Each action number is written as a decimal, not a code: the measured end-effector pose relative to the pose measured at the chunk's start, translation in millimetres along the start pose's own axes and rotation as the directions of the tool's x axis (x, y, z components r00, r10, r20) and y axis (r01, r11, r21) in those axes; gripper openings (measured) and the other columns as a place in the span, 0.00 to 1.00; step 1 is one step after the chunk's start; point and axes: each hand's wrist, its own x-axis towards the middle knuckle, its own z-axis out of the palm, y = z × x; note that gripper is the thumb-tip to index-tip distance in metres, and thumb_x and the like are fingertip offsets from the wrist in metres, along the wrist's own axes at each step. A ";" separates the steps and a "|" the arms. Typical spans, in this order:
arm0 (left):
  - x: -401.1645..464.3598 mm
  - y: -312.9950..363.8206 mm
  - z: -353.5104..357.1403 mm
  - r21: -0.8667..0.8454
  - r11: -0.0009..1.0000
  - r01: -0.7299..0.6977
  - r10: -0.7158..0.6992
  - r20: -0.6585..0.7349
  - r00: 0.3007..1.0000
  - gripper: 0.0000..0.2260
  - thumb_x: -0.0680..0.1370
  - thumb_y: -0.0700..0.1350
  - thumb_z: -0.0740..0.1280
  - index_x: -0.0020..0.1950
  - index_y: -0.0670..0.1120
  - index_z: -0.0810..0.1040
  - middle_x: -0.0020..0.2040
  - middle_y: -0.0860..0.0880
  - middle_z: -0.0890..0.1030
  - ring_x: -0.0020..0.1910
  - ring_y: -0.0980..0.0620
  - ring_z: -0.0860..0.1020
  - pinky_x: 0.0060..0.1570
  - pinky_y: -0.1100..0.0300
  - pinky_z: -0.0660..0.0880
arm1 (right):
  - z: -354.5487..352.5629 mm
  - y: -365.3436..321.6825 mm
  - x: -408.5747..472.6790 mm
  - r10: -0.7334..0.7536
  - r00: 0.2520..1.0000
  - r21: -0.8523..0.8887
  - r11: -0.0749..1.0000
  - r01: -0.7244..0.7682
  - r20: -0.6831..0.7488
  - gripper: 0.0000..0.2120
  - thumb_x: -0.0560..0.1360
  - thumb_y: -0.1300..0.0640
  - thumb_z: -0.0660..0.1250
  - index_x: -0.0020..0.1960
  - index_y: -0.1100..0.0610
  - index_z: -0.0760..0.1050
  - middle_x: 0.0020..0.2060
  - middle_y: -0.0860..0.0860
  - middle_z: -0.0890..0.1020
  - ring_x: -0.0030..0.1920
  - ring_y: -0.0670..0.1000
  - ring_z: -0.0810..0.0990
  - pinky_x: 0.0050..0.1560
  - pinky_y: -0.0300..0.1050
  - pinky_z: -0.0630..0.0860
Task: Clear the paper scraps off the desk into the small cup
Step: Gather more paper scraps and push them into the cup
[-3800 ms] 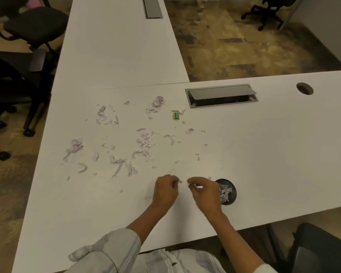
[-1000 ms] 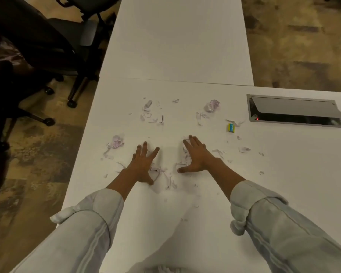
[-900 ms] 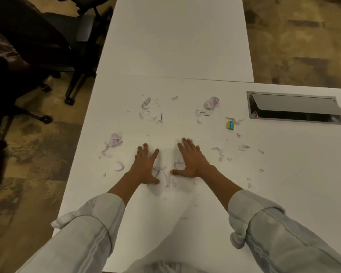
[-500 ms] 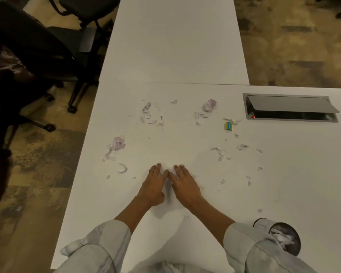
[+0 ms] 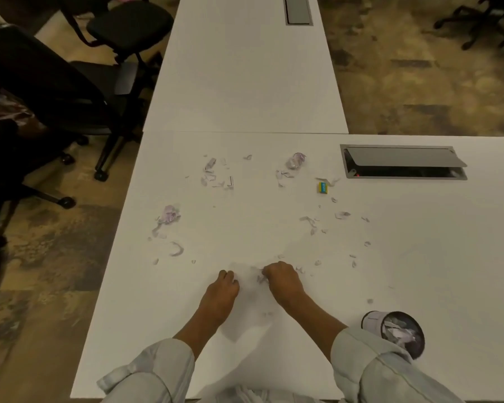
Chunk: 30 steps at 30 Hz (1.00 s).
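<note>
Pale purple paper scraps lie scattered on the white desk (image 5: 419, 257). A small gathered pile of scraps (image 5: 258, 276) sits between my hands near the front. My left hand (image 5: 223, 289) has its fingers curled beside the pile. My right hand (image 5: 280, 279) is curled over the pile and pinches some scraps. Crumpled scraps lie at the left (image 5: 169, 215) and far middle (image 5: 296, 161). More bits lie at the right (image 5: 310, 222). The small dark cup (image 5: 396, 333), holding scraps, stands at the front right beside my right sleeve.
A small yellow and blue eraser-like block (image 5: 322, 188) lies among the scraps. An open grey cable hatch (image 5: 402, 162) is set in the desk at the back right. Black office chairs (image 5: 70, 82) stand left of the desk. A second desk (image 5: 245, 68) joins at the back.
Both hands swept flat across the desk toward me, drawing scraps into a pile. Their fingers have now curled in around the pile. The view shifted, bringing the cup into sight.
</note>
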 end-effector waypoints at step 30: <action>-0.6 294.7 7.8 -0.546 0.794 -0.269 0.329 0.013 0.944 0.09 0.73 0.35 0.67 0.51 0.39 0.83 0.49 0.41 0.84 0.48 0.46 0.81 0.52 0.61 0.76 | -121.7 167.7 -243.7 0.693 0.674 0.865 0.476 -0.160 -0.256 0.08 0.68 0.56 0.77 0.47 0.53 0.85 0.40 0.48 0.86 0.41 0.46 0.84 0.44 0.42 0.80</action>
